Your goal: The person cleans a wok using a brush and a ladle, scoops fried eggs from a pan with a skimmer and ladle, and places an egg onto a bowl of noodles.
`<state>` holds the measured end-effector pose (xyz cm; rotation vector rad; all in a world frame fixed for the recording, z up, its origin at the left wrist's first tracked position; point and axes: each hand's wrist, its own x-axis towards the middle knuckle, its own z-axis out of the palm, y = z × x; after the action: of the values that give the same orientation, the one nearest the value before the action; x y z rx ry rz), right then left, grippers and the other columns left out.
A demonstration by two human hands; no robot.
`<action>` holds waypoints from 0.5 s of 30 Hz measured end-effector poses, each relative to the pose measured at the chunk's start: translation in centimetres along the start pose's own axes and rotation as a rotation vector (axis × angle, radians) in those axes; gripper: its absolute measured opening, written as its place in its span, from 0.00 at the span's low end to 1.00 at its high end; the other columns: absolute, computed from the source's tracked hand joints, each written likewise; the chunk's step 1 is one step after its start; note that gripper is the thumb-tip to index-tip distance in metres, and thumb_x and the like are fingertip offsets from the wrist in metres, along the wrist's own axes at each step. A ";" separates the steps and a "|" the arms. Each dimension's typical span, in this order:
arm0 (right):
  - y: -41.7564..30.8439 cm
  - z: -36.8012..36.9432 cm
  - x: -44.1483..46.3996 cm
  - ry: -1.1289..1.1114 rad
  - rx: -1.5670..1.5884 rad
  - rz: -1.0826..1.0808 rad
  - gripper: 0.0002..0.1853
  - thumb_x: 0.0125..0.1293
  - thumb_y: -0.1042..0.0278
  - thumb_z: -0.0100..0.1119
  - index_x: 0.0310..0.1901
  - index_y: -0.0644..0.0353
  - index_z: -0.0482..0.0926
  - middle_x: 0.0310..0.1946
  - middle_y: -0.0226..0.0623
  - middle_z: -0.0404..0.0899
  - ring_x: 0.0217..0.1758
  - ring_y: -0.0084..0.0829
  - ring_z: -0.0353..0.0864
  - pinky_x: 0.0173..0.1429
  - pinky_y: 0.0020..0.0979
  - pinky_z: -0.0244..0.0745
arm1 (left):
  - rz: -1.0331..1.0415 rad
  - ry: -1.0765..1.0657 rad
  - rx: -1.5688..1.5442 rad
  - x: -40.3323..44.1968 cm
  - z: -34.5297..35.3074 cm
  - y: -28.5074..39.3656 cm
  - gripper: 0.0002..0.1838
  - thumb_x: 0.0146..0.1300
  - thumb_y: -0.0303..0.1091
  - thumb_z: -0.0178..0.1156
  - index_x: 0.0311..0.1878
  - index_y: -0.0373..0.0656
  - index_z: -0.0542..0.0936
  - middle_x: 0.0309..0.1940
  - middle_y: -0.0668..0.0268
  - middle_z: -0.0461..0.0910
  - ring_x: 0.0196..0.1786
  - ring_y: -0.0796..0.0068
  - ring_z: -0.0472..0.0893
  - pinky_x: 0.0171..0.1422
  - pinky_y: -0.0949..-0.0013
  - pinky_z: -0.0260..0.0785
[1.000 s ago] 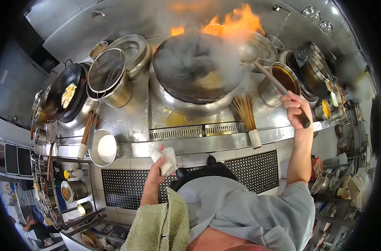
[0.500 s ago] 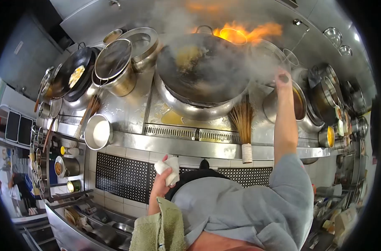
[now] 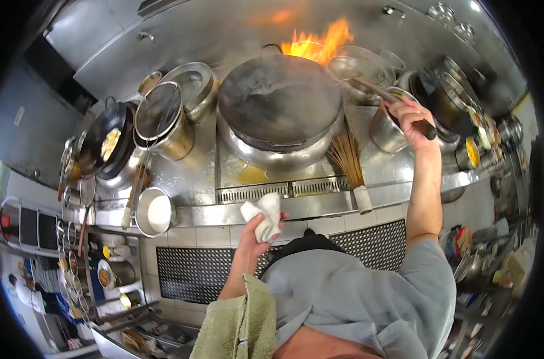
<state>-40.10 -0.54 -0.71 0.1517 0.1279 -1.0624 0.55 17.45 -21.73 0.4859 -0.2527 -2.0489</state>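
My right hand point(image 3: 410, 119) is wrapped round the wooden handle of a ladle point(image 3: 344, 67), whose round metal bowl is over the right rim of the big wok. This dark wok point(image 3: 278, 119) sits on the middle burner, with thin smoke over it and a wet-looking sheen inside. Flames point(image 3: 320, 42) rise behind its far right edge. In front of the counter, my left hand point(image 3: 257, 236) grips a folded white cloth point(image 3: 263, 215), apart from the wok. A green towel point(image 3: 236, 320) hangs over my left forearm.
A bamboo brush point(image 3: 350, 164) lies right of the wok, near a steel pot point(image 3: 387, 131). To the left are a strainer over a pot point(image 3: 176, 134), a pan of white contents point(image 3: 171, 221), and another wok point(image 3: 92, 146) holding yellow-white food.
My right hand has come down and nearer, bringing the ladle more clearly into view. The smoke has thinned. My left hand has risen towards the counter edge with the cloth.
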 end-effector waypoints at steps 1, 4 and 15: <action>0.9 -0.4 -0.5 0.039 -0.018 0.032 0.24 0.68 0.78 0.46 0.59 0.76 0.47 0.29 0.34 0.62 0.21 0.24 0.68 0.18 0.19 0.70 | -0.026 -0.011 0.020 0.7 0.5 0.4 0.29 0.63 0.44 0.54 0.65 0.40 0.64 0.55 0.52 0.76 0.44 0.62 0.80 0.32 0.69 0.74; 4.7 -2.1 -1.0 0.136 -0.399 -0.064 0.12 0.66 0.77 0.52 0.45 0.75 0.64 0.28 0.33 0.66 0.22 0.17 0.68 0.19 0.14 0.65 | -0.129 -0.304 -0.086 2.8 3.1 1.6 0.30 0.63 0.50 0.53 0.64 0.42 0.66 0.56 0.50 0.73 0.51 0.59 0.76 0.42 0.60 0.77; 17.4 -14.7 6.7 0.490 -2.043 -0.549 0.32 0.66 0.62 0.50 0.66 0.72 0.56 0.51 0.68 0.73 0.57 0.59 0.72 0.62 0.43 0.66 | -0.131 -0.060 0.086 9.6 11.5 5.3 0.26 0.64 0.55 0.50 0.58 0.48 0.72 0.56 0.48 0.73 0.61 0.43 0.70 0.67 0.32 0.54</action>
<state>-22.08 4.74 -15.29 -1.5471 1.6611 -0.9457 -4.62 6.30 -11.65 0.5056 -0.3545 -2.1896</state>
